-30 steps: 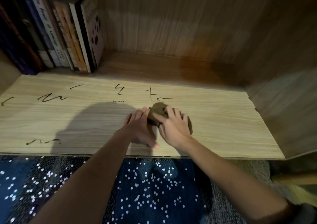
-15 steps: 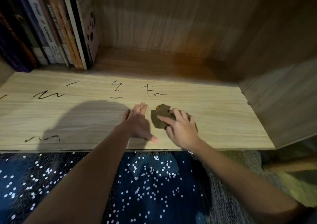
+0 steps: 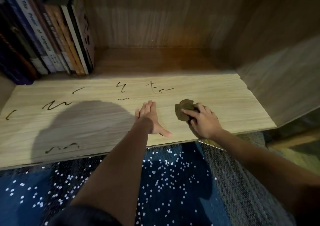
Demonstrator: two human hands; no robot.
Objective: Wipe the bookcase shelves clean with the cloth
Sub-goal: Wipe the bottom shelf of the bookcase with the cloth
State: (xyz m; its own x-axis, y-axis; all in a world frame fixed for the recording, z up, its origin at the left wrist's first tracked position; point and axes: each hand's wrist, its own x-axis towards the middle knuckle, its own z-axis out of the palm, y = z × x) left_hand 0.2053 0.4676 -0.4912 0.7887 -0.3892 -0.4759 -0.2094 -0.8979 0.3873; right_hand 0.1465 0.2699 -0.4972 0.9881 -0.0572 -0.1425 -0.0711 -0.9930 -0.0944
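The light wooden shelf of the bookcase carries several dark scribbled marks across its left and middle parts. A crumpled olive-brown cloth lies on the shelf right of centre. My right hand grips the cloth from the near side, its fingers curled over it. My left hand rests flat on the shelf to the left of the cloth, fingers straight, thumb spread toward the front edge. The two hands are apart.
A row of upright books fills the back left of the shelf. The bookcase's side wall closes the right end and the back panel stands behind. Dark blue spotted fabric lies below the shelf's front edge.
My right hand has slid the cloth to the right, away from my left hand. My left hand has let go of the cloth and now lies flat on the shelf.
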